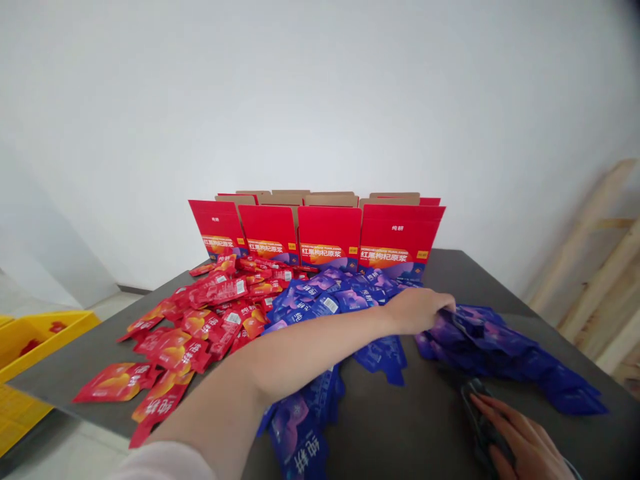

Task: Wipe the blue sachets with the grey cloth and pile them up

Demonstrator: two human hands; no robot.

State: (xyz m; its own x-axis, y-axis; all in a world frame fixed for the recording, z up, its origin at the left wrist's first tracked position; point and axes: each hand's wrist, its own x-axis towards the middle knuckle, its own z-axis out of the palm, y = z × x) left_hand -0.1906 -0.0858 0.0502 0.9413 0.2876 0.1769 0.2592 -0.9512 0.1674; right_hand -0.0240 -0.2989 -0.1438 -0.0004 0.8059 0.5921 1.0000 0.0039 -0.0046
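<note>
Reaching across the table, my left hand (423, 310) is closed on the end of a long bunch of blue sachets (520, 353). The bunch stretches away to the right, its sachets overlapping. Nearer to me, my right hand (530, 440) has its fingers round a black hand-held tool (483, 420) close to the tabletop; its exact kind is unclear. A pile of blue sachets (325, 303) lies in the middle, partly hidden behind my left forearm. Beside it on the left spreads a pile of red sachets (200, 320).
A row of red cartons (330, 230) with raised flaps stands along the back of the dark table (400, 427). Yellow crates (45, 340) stand on the floor at left. Pale wooden pieces (595, 240) rise beyond the right edge, and a white wall is behind.
</note>
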